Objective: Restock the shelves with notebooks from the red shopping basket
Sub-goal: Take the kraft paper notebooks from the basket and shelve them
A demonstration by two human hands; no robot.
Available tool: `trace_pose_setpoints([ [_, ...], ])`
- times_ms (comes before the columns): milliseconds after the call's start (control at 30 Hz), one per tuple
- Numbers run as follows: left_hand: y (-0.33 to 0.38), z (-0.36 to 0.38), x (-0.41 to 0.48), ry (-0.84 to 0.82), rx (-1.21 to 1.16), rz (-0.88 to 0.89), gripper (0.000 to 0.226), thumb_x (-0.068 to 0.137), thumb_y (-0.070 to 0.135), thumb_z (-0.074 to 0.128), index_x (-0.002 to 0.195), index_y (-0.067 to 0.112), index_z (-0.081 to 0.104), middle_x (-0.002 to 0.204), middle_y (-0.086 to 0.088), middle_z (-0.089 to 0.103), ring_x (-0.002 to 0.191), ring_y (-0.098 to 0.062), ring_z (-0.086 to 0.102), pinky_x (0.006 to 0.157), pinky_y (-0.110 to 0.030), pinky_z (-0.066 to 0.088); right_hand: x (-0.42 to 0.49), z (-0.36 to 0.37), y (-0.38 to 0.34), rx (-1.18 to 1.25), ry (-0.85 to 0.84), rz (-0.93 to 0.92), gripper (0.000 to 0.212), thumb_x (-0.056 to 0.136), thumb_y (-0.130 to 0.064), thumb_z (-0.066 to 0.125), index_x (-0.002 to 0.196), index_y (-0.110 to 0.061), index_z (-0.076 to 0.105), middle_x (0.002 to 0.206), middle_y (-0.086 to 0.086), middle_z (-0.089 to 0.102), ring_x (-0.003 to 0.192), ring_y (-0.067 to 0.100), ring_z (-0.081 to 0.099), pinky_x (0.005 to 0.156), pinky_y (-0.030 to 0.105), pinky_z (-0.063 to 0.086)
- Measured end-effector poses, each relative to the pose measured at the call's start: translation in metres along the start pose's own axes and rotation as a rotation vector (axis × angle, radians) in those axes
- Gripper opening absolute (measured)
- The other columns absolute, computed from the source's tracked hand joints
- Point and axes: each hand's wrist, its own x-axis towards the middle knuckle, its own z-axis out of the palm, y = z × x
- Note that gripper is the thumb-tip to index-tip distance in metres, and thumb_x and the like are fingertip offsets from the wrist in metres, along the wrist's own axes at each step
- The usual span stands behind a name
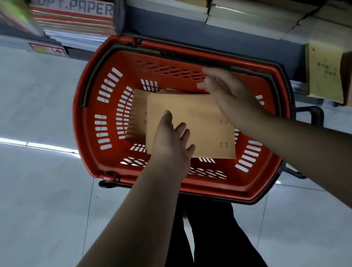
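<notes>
A red shopping basket (87,129) stands on the floor in front of me, beside the shelf. Inside lies a stack of brown kraft-covered notebooks (200,122), the top one skewed over those beneath. My left hand (171,142) hovers over the near left part of the top notebook with straight, spread fingers. My right hand (229,93) is over the far right corner of the stack, fingers extended and holding nothing. Whether either hand touches the cover cannot be told.
The lowest shelf (333,134) runs along the right with brown notebook stacks (325,74) and paper reams (244,10). A copy paper box (78,15) sits at the top left. The basket's black handle (312,114) pokes toward the shelf. Pale floor tiles (29,192) spread left.
</notes>
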Motion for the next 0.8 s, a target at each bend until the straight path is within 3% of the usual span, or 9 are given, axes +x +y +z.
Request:
trace_pose_setpoints([
  [167,-0.016,-0.006,0.026,0.045,-0.124,-0.073,0.064,0.102,0.050,0.037,0.156,0.022,0.017,0.156,-0.013,0.035,0.145,-0.027,0.031,0.117,-0.051,0.020,0.020,0.014,0.022,-0.042,-0.032,-0.014,0.046,0.097,-0.049,0.043,0.140,-0.031,0.046,0.136,-0.003,0.057,0.126,0.009,0.050,0.105,0.036,0.042],
  [400,-0.039,-0.016,0.045,0.115,-0.227,-0.150,0.074,0.101,0.046,0.043,0.156,0.009,0.010,0.158,-0.018,0.027,0.147,-0.029,0.026,0.118,-0.050,0.020,0.049,0.025,0.057,-0.107,-0.055,-0.007,0.049,0.096,-0.048,0.047,0.140,-0.026,0.047,0.135,-0.006,0.055,0.126,0.008,0.048,0.109,0.039,0.040],
  [567,-0.051,-0.022,0.064,0.137,-0.254,-0.175,0.069,0.100,0.047,0.046,0.152,0.007,0.025,0.153,-0.014,0.037,0.144,-0.026,0.031,0.117,-0.048,0.022,0.064,0.026,0.078,-0.191,-0.047,0.008,0.048,0.098,-0.044,0.048,0.141,-0.023,0.047,0.139,-0.002,0.054,0.129,0.012,0.047,0.108,0.034,0.038],
  [800,-0.059,-0.014,0.070,0.251,-0.226,-0.158,0.052,0.098,0.036,0.054,0.139,0.007,0.045,0.134,-0.012,0.052,0.132,-0.022,0.044,0.117,-0.048,0.026,0.066,0.019,0.106,-0.464,-0.156,0.117,0.058,0.098,-0.051,0.044,0.149,-0.026,0.033,0.153,0.002,0.037,0.139,0.023,0.036,0.108,0.039,0.037],
])
